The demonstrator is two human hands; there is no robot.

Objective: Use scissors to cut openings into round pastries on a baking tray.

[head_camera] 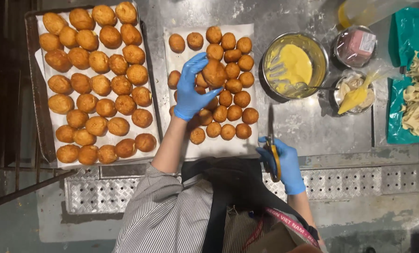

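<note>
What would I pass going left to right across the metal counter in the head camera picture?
Tray of golden buns → paper sheet of smaller buns, where the left hand holds a bun → bowl of yellow cream → yellow piping bag → teal sheet with pale dough strips.

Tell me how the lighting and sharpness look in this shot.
Head view: bright, even overhead light; soft glare on the steel table; left hand and the bun it holds are sharp; right hand with scissors slightly soft; left edge is dark.
</note>
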